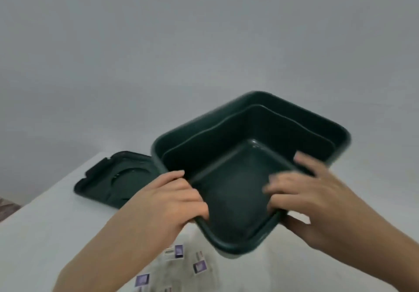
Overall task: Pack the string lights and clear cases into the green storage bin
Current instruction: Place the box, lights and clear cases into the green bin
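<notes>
The dark green storage bin (260, 119) stands open on the white table, turned corner-on toward me, and its inside shows nothing in it. My left hand (172, 198) grips the bin's near left rim, fingers curled over the edge. My right hand (308, 198) grips the near right rim, fingers inside and thumb outside. Several clear cases with purple labels (199, 266) lie on the table below the bin's near corner, partly hidden by my left forearm. No string lights are visible.
The bin's green lid (113, 178) lies flat on the table to the left, touching the bin's left side. The table's left edge (45, 192) runs diagonally, with a strip of floor beyond. A plain grey wall fills the background.
</notes>
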Demonstrator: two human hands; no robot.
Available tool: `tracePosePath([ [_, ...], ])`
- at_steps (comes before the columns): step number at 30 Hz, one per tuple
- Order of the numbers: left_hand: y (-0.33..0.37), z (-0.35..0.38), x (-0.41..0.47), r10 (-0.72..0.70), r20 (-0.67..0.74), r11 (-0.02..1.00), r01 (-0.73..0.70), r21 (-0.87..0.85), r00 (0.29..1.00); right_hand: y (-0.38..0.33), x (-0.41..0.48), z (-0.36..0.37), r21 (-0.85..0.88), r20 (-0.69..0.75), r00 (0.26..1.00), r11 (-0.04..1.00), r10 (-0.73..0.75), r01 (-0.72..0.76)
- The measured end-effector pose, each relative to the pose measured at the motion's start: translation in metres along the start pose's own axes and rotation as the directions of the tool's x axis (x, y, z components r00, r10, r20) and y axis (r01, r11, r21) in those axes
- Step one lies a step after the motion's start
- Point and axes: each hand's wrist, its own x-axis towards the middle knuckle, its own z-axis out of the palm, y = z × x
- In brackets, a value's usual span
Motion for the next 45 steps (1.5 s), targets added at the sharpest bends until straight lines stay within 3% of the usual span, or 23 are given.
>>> tracePosePath([
  [2, -0.003, 0.024, 0.019, -0.005, -0.020, 0.996, 0.003, -0.093, 1.000, 0.006, -0.018, 0.002, 0.030, 0.212, 0.974, 0.995, 0.082, -0.090],
  [4, -0.002, 0.051, 0.036, -0.072, 0.013, 0.977, 0.074, -0.201, 0.997, 0.011, -0.037, 0.013, 0.004, 0.294, 0.932, 0.975, 0.213, -0.224],
  [7, -0.005, 0.088, 0.047, -0.267, 0.267, 0.903, 0.338, -0.267, 0.926, 0.011, -0.058, 0.033, 0.025, 0.442, 0.822, 0.911, 0.359, -0.411],
  [9, -0.017, 0.110, 0.048, -0.323, 0.475, 0.882, 0.442, -0.162, 0.819, 0.009, -0.070, 0.044, 0.042, 0.488, 0.778, 0.880, 0.395, -0.473],
  [11, -0.028, 0.127, 0.049, -0.320, 0.602, 0.898, 0.437, -0.053, 0.732, 0.004, -0.076, 0.049, 0.027, 0.506, 0.743, 0.853, 0.438, -0.520],
  [14, -0.039, 0.147, 0.048, -0.330, 0.705, 0.910, 0.410, 0.062, 0.628, -0.001, -0.085, 0.056, -0.059, 0.518, 0.759, 0.902, 0.394, -0.428],
  [16, -0.046, 0.158, 0.047, -0.339, 0.719, 0.918, 0.379, 0.113, 0.607, 0.000, -0.088, 0.071, -0.120, 0.532, 0.735, 0.897, 0.420, -0.426],
  [19, -0.056, 0.169, 0.047, -0.353, 0.666, 0.923, 0.363, 0.131, 0.657, -0.011, -0.079, 0.070, -0.059, 0.563, 0.745, 0.918, 0.356, -0.393],
  [23, -0.060, 0.160, 0.053, -0.402, 0.598, 0.911, 0.369, 0.183, 0.694, -0.017, -0.070, 0.069, 0.064, 0.661, 0.682, 0.882, 0.312, -0.466],
  [27, -0.066, 0.113, 0.072, -0.471, 0.471, 0.882, 0.390, 0.265, 0.746, -0.018, -0.062, 0.063, 0.136, 0.668, 0.694, 0.872, 0.270, -0.470],
  [29, -0.059, 0.078, 0.086, -0.461, 0.370, 0.885, 0.388, 0.256, 0.807, -0.013, -0.058, 0.053, 0.197, 0.580, 0.743, 0.828, 0.333, -0.525],
  [31, -0.044, 0.045, 0.100, -0.403, 0.237, 0.912, 0.368, 0.179, 0.884, -0.008, -0.047, 0.037, 0.325, 0.344, 0.813, 0.753, 0.470, -0.573],
  [33, -0.023, 0.025, 0.113, -0.285, 0.126, 0.958, 0.279, 0.065, 0.950, -0.001, -0.039, 0.029, 0.373, 0.095, 0.837, 0.760, 0.539, -0.532],
  [35, -0.001, 0.023, 0.125, -0.107, 0.087, 0.994, 0.108, -0.011, 0.990, 0.005, -0.029, 0.023, 0.401, 0.039, 0.828, 0.750, 0.560, -0.526],
  [37, 0.024, 0.033, 0.136, 0.020, 0.150, 0.999, -0.016, -0.031, 0.988, 0.009, -0.023, 0.022, 0.401, 0.131, 0.836, 0.743, 0.533, -0.536],
  [39, 0.038, 0.057, 0.137, 0.020, 0.175, 0.994, -0.001, -0.106, 0.984, 0.014, -0.029, 0.026, 0.357, 0.231, 0.809, 0.727, 0.540, -0.587],
  [42, 0.043, 0.087, 0.132, -0.065, 0.192, 0.973, 0.106, -0.207, 0.979, 0.029, -0.051, 0.035, 0.336, 0.324, 0.701, 0.615, 0.635, -0.713],
  [45, 0.036, 0.116, 0.126, -0.198, 0.305, 0.959, 0.248, -0.135, 0.931, 0.048, -0.076, 0.047, 0.164, 0.434, 0.553, 0.542, 0.711, -0.824],
])
